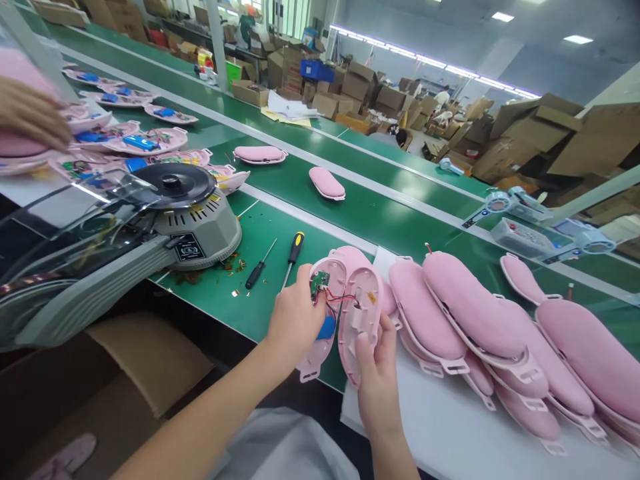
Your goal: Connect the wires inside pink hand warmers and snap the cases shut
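Note:
Two pink shell halves lie open side by side, joined by red and black wires. My left hand [296,320] grips the left half [334,270], its fingertips at a green circuit board [319,283]; a blue battery [327,328] sits below the board. My right hand [379,373] holds the right half [361,303], thumb on its inner face and fingers around its outer edge. Left of my hands, a small black screwdriver [256,273] and a yellow-and-black screwdriver [296,248] rest on the green table [220,293].
A grey tape dispenser [205,230] stands at the left. Behind it are pink shells with blue batteries [140,143] and another person's hand [33,110]. Closed pink pieces [470,303] are piled at the right. Two more [260,155] lie on the green belt [390,200].

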`<state>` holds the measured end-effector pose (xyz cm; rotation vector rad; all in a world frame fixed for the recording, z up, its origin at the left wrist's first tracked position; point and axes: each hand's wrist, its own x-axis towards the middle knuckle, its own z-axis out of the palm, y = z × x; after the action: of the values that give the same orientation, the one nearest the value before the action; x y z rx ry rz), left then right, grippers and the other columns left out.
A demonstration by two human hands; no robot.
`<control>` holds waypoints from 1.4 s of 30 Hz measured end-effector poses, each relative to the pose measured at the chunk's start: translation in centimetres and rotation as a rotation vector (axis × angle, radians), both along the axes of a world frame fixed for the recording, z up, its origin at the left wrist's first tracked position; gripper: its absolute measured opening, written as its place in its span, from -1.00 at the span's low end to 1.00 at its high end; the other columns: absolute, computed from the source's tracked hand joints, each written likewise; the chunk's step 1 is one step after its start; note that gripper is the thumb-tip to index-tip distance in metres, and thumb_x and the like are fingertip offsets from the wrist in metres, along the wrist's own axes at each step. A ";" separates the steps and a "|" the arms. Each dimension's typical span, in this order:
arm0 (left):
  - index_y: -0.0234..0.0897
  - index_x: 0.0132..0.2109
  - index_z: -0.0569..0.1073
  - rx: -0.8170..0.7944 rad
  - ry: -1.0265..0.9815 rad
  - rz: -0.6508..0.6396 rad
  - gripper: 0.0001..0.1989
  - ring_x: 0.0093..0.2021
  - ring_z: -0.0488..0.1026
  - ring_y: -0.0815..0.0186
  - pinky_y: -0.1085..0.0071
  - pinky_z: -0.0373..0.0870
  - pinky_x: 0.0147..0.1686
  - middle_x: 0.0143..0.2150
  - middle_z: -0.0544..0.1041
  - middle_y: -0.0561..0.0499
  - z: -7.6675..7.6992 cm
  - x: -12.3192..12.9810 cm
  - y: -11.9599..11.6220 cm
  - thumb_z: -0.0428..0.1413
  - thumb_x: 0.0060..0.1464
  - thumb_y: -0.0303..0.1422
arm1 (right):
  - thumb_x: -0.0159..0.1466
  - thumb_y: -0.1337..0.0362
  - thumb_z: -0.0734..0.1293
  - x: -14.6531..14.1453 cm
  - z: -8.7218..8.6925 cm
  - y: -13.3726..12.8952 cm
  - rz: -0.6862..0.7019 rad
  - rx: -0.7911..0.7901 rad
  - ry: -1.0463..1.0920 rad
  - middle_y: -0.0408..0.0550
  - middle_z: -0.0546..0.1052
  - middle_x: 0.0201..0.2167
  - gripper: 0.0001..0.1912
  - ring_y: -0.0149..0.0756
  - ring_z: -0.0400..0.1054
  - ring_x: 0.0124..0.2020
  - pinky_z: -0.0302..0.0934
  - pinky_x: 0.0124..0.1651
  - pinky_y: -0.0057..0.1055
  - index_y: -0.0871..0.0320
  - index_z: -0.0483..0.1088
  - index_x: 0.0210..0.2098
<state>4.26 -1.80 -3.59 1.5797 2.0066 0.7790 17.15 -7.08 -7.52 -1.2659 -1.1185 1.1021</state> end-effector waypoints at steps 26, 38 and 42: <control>-0.17 -0.10 0.52 0.264 -0.313 -0.262 -0.80 -0.15 0.40 0.26 0.31 0.39 -0.08 -0.17 0.29 -0.02 -1.5 -1.4 -0.3 0.07 0.15 -0.36 | 0.33 -0.04 0.18 -1.2 0.6 0.1 -0.072 0.022 -0.077 0.01 0.37 0.13 -0.53 -0.18 0.28 0.11 0.24 0.05 -0.28 0.07 0.23 0.12; -0.07 0.24 0.22 0.209 0.015 -0.250 -0.50 -0.30 0.47 0.20 0.29 0.42 -0.34 -0.03 0.30 -0.12 -1.0 -0.3 -1.1 -0.16 0.19 -0.50 | 0.35 -0.03 0.13 -2.3 1.1 0.5 -0.087 0.058 -0.199 -0.01 0.38 0.13 -0.54 -0.20 0.28 0.11 0.24 0.03 -0.31 0.08 0.26 0.11; -0.09 0.26 0.14 0.219 -0.147 -0.298 -0.51 -0.20 0.47 0.20 0.28 0.43 -0.23 0.02 0.29 -0.11 -1.1 -0.8 -1.2 -0.13 0.20 -0.45 | 0.32 -0.10 0.16 -1.8 1.1 0.8 -0.086 -0.022 -0.185 0.00 0.41 0.09 -0.48 -0.18 0.31 0.07 0.26 -0.01 -0.33 0.09 0.28 0.11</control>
<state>3.46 -2.95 -4.72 1.8316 1.5781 0.9872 15.38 -6.30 -6.39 -1.4434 -1.1794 0.9502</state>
